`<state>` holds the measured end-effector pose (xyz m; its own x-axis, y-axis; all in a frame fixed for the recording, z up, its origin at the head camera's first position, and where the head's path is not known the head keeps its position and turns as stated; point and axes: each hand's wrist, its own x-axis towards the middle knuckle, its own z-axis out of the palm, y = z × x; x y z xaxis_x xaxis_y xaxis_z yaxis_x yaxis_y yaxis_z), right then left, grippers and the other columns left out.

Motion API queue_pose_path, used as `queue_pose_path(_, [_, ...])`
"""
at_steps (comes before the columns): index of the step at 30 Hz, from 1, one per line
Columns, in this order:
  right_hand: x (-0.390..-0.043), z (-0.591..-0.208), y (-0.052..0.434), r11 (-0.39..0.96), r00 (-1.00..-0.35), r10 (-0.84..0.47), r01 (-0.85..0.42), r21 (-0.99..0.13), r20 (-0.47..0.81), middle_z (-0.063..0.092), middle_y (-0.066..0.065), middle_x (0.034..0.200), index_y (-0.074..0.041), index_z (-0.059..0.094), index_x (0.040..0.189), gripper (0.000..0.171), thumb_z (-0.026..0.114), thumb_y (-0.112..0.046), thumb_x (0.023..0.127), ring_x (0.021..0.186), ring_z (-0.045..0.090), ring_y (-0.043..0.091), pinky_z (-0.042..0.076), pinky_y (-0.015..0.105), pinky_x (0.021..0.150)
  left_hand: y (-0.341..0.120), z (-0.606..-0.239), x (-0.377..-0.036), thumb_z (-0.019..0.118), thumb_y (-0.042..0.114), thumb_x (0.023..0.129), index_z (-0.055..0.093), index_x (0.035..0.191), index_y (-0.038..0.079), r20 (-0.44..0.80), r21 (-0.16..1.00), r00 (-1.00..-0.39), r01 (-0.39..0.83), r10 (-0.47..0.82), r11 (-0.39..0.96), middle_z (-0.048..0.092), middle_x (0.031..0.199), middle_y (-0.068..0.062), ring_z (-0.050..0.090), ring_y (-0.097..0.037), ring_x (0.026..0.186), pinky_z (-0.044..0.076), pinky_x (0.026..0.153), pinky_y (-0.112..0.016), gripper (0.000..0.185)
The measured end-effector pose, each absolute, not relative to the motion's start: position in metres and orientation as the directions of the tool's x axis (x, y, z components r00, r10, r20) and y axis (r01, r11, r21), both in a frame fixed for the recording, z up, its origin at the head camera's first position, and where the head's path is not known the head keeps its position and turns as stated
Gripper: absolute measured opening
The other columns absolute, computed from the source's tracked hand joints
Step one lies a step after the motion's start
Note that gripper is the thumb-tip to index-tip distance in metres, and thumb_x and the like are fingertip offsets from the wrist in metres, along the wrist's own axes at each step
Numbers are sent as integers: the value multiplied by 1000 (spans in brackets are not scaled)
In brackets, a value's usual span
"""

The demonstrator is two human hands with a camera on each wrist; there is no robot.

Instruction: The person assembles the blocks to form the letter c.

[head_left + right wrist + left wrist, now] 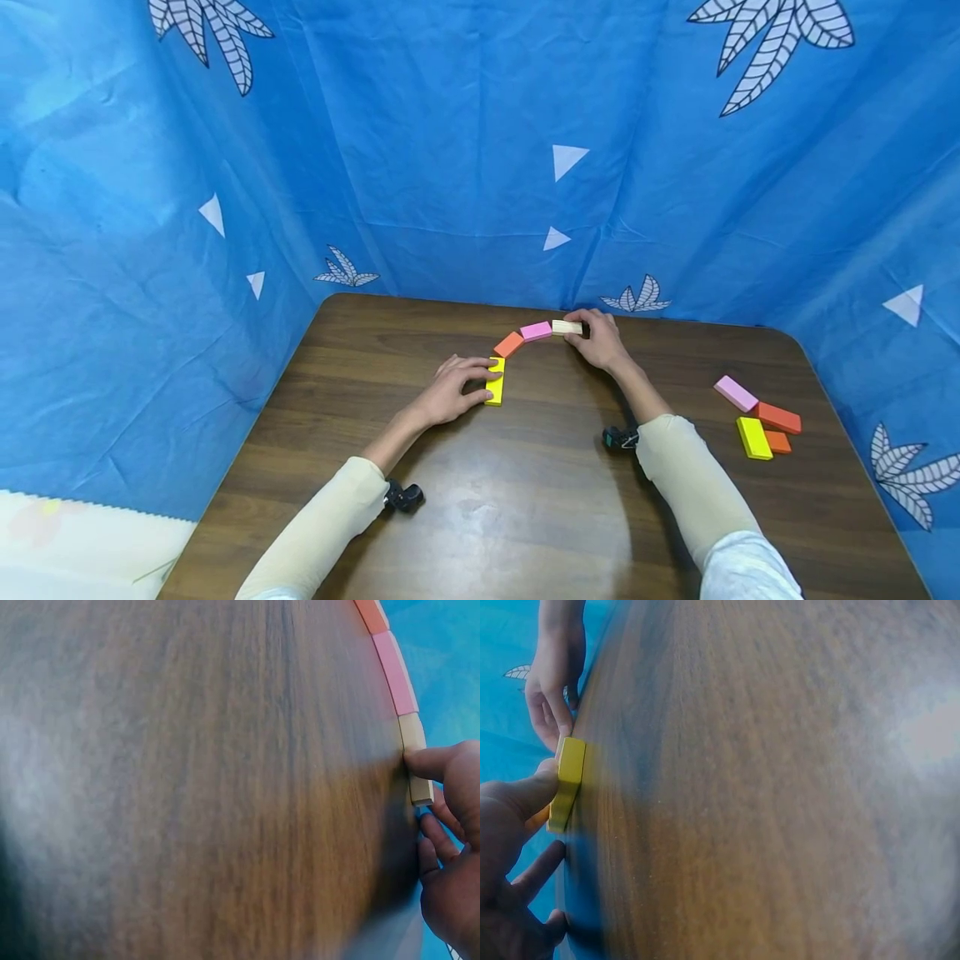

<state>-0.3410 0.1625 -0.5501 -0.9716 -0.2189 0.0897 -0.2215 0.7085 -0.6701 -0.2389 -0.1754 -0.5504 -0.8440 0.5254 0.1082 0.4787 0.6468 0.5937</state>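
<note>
Here, the cream block ended an arc of blocks at the table's twelve o'clock; your right hand pinched it, while your left hand pinched the yellow block at the arc's seven o'clock end.

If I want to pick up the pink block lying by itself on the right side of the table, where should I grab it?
Pinch the loose pink block across its two long sides, coming straight down from above. It lies flat, and its end nearest the orange block looks crowded, so the long edges probably give your fingers the most room.
</note>
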Motion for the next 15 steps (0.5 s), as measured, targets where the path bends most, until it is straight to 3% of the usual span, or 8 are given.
queue_pose_path(7, [-340,-550,162,698,-970,-216,-231,-678,108,62,25,144,-5,68,135,36,74,-15,102,126,46,44,36,62,113,-176,-549,-241,75,28,103,71,143,20,108,590,-843,481,527,648,61,158,-4,53,-32,150,17,137,-65,41])
queue_pose_path(15, [-333,-547,175,677,-962,-245,-256,-690,117,59,27,144,-1,58,148,51,74,-17,102,132,47,45,40,60,111,-175,-549,-240,75,28,103,71,143,21,104,581,-839,486,534,652,61,158,-3,54,-32,149,18,137,-65,41])
